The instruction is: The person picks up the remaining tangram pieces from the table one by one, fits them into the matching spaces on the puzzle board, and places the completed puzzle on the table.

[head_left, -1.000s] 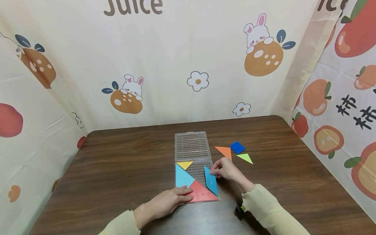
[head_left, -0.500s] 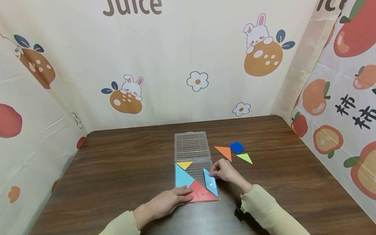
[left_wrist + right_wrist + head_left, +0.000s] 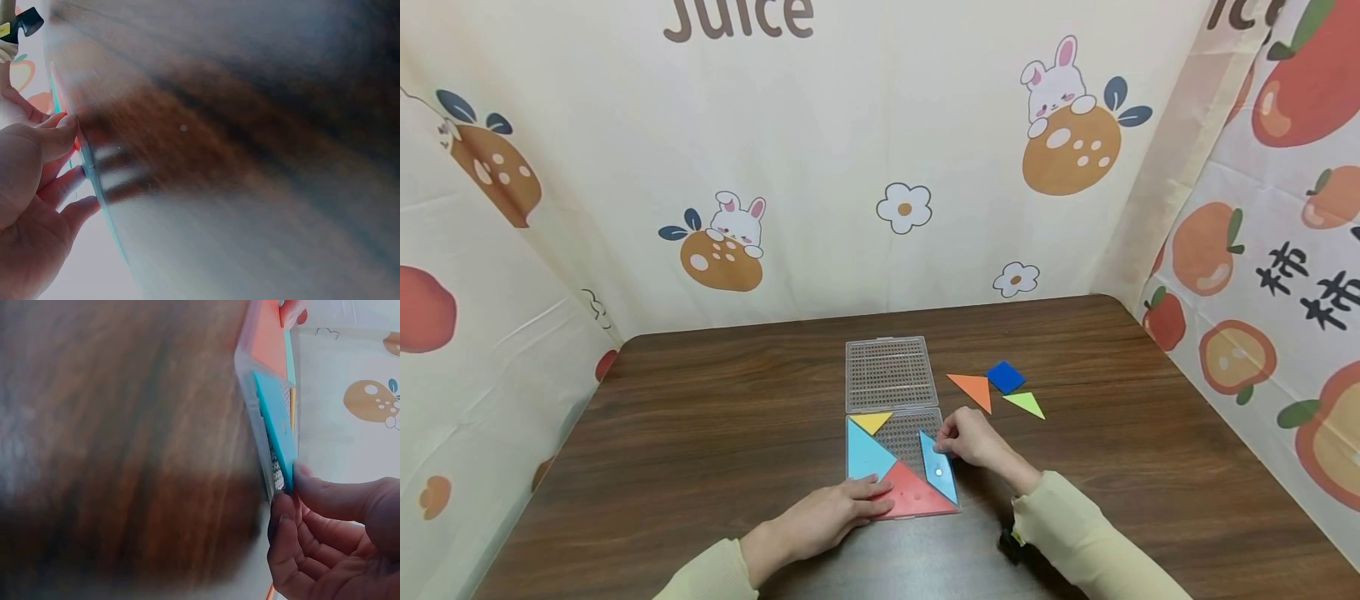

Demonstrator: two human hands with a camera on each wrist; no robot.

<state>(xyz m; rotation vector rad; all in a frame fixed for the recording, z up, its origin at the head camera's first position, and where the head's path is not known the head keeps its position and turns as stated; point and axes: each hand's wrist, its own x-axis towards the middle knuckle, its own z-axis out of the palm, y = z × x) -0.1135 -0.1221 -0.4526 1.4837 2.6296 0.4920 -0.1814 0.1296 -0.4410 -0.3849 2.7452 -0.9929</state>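
My right hand [image 3: 973, 437] pinches the upper right end of a blue tangram parallelogram [image 3: 937, 471] between thumb and fingers. In the right wrist view that blue piece [image 3: 275, 419] slants, its held end raised above the case wall and its far end low in the case. At the near side of the clear tangram case [image 3: 942, 417], my left hand [image 3: 827, 521] rests its fingertips on the large red triangle [image 3: 913, 492]. A light blue triangle [image 3: 867, 454] and a small yellow triangle [image 3: 872, 422] also lie in this half.
The case's open, dotted lid [image 3: 891, 373] lies flat behind. Right of it on the wooden table [image 3: 737, 400] are an orange triangle [image 3: 976, 388], a dark blue square [image 3: 1005, 377] and a small green triangle [image 3: 1026, 403]. A printed curtain [image 3: 820, 167] stands behind the table.
The blue parallelogram has tilted and come slightly nearer and lower with my right hand, and a bright reflection shows on it. My left hand stays where it was.
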